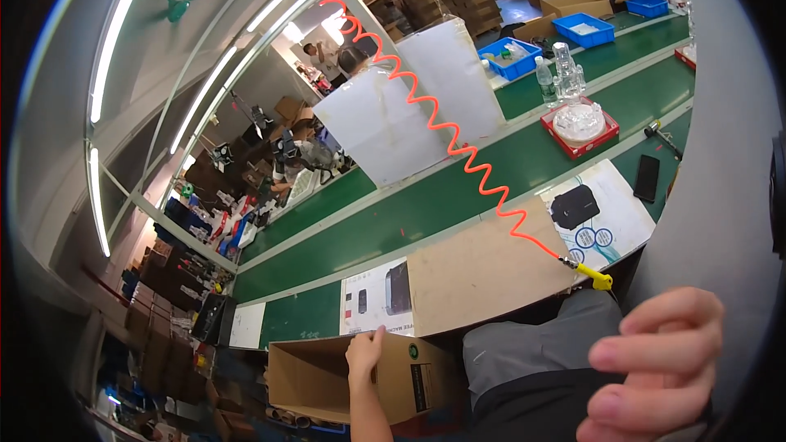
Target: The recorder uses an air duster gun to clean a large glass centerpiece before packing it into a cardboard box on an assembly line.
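My left hand [364,350] grips the top edge of an open brown cardboard box [315,376] that stands below the bench's front edge, at the lower left. My right hand [655,368] is raised very close to the camera at the lower right. Its fingers are loosely bent with nothing visible in them, beside a broad grey surface [720,155]. A flat brown cardboard sheet [483,270] lies on the bench just above the box. My grey-clad lap [532,348] shows between the hands.
An orange coiled hose [426,106] hangs down to a yellow fitting [599,281] at the bench edge. Printed sheets [606,213], a black phone [647,178], a red tray of clear parts [610,137] and blue bins [585,30] sit along the green conveyor [458,188]. People work far back.
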Motion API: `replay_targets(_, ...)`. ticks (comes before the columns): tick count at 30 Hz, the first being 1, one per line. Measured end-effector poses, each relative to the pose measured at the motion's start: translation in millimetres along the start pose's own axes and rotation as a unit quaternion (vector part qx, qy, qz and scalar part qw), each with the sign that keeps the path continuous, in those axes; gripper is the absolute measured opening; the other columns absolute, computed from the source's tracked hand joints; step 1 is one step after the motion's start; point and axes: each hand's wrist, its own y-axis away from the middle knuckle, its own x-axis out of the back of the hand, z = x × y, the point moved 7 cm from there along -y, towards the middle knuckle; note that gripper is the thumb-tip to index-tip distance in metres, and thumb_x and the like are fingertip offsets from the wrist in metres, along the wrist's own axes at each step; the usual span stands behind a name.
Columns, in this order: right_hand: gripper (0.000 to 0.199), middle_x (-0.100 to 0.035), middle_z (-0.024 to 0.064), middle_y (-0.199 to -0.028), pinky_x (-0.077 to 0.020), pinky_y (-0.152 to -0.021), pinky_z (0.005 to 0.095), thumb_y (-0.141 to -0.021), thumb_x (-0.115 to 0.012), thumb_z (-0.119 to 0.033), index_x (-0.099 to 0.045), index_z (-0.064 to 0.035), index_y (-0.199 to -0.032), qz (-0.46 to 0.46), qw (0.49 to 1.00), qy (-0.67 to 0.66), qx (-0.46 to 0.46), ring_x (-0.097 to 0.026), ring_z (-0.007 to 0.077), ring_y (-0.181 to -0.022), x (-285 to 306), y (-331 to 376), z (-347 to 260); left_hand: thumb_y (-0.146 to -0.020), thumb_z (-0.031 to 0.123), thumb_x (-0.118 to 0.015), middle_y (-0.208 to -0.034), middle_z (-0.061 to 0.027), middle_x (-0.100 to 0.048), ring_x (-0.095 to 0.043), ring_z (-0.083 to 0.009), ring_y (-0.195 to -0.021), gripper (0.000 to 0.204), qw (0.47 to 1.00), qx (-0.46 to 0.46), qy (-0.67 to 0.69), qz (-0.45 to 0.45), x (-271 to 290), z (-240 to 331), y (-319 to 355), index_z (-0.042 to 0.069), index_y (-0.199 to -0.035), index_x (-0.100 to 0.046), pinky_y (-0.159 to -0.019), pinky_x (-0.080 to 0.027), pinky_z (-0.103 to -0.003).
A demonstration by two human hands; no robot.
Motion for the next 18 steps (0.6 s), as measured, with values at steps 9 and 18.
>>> replay_targets(9, 0.017, -0.064, 0.0027, -0.098, -0.0477, -0.062, 0.0272, -0.085, -0.065, -0.023, -0.063, -0.0105, -0.097, -0.048, 0.996, -0.05, -0.058, -0.061, 0.0179, -0.082, -79, 8, 23, -0.091, 0.048, -0.052, -0.063, -0.0249, -0.059, -0.061, -0.0424, -0.06, 0.059, 0.971, -0.03, 0.01, 0.236, -6, -34, -21, -0.002, -0.062, -0.065, -0.062, -0.048, -0.05)
replay_targets(18, 0.029, -0.062, 0.0097, -0.105, -0.0487, -0.063, 0.0332, -0.09, -0.061, -0.019, -0.055, -0.0028, -0.113, -0.507, 0.816, -0.11, 0.256, -0.061, 0.0241, -0.085, -213, 70, -5, -0.097, 0.028, -0.051, -0.058, -0.013, -0.06, -0.057, -0.0245, -0.055, 0.047, 0.917, -0.336, 0.207, -0.057, -73, 46, -27, -0.008, -0.068, -0.061, -0.053, -0.044, -0.038)
